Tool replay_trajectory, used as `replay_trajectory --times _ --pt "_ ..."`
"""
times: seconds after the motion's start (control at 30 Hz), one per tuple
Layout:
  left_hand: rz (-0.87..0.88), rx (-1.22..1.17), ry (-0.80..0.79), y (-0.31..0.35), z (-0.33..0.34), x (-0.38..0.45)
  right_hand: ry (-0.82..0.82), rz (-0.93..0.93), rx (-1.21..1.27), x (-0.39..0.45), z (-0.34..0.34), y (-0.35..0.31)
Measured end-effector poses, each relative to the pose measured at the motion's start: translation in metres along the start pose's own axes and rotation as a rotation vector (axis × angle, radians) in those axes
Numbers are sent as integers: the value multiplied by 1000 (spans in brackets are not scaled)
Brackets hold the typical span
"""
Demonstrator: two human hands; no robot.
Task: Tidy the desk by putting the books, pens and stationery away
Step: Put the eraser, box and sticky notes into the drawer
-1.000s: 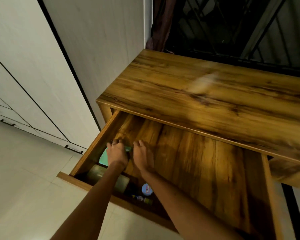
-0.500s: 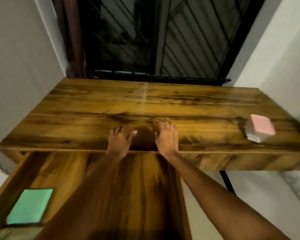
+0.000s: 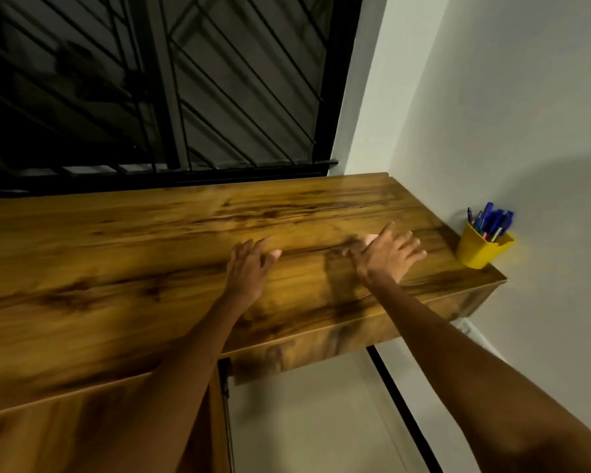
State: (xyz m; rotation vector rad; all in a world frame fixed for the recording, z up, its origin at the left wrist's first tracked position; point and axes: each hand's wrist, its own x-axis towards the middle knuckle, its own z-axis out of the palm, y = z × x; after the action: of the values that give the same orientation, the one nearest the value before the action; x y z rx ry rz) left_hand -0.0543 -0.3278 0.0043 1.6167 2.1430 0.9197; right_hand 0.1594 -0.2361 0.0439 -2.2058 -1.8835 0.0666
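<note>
Desk top [image 3: 151,250] looks nearly done: one pink item [image 3: 370,238], type unclear, mostly hidden under the right hand [image 3: 386,256], and one yellow cup [image 3: 481,249] of blue pens [image 3: 492,220] at the far right corner. Pens too bunched to count. Right hand's fingers are spread over the pink item, not visibly gripping it. Left hand [image 3: 248,268] is relaxed, fingers straight, holding nothing. No books visible.

No legible text, label, brand, number or sign on any surface here.
</note>
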Motion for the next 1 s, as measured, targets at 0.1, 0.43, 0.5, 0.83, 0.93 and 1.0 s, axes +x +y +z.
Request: replay_trajectory --times 0.1,0.43,0.5,0.83,0.93,1.0 --pt "-2 -6 4 4 12 11 -152 85 38 14 16 17" --pt "-40 25 2 -18 17 13 -87 -35 79 22 39 15" --pt "-50 53 17 -25 10 6 -73 -60 159 14 39 4" --pt "-215 163 62 -128 -74 -82 -195 -470 292 -109 30 -125" --pt "-304 167 125 -161 -116 -130 -310 -589 354 -180 32 -168" --pt "-343 167 186 -178 -139 -159 -368 -671 385 -224 38 -188"
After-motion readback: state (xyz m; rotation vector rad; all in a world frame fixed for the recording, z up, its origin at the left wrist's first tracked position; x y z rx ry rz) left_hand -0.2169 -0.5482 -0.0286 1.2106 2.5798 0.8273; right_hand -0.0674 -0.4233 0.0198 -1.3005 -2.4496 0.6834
